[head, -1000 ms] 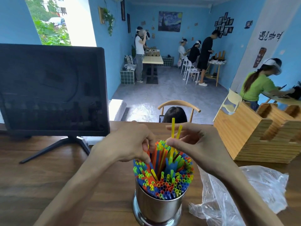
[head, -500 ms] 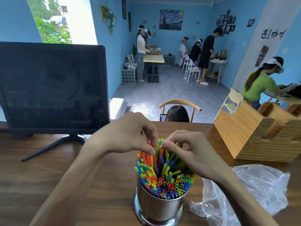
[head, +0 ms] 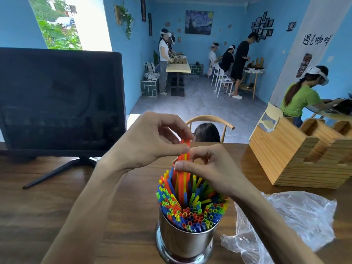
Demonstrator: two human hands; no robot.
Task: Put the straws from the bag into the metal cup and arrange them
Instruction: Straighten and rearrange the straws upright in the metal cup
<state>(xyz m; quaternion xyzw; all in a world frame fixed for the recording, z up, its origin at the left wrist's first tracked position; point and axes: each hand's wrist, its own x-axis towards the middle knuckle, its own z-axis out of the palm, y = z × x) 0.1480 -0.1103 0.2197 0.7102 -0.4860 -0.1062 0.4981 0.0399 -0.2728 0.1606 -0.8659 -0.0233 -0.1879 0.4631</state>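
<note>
The metal cup (head: 185, 237) stood on the wooden surface (head: 47, 206) close to the person, packed with coloured straws (head: 192, 212) whose open ends faced up. Both hands met above it: the left hand (head: 150, 141) pinched the top of a few orange straws (head: 184, 159) between thumb and fingers, and the right hand (head: 207, 168) pinched the same few just below. That grip probably served to lift the few clear of the rest so they could be reseated level with the others. The pinched straws stood nearly upright, long axis vertical, lower ends still down among the bundle. The rest leaned outward in a loose fan. The plastic bag (head: 285, 221) lay crumpled to the right of the cup, seemingly emptied.
</note>
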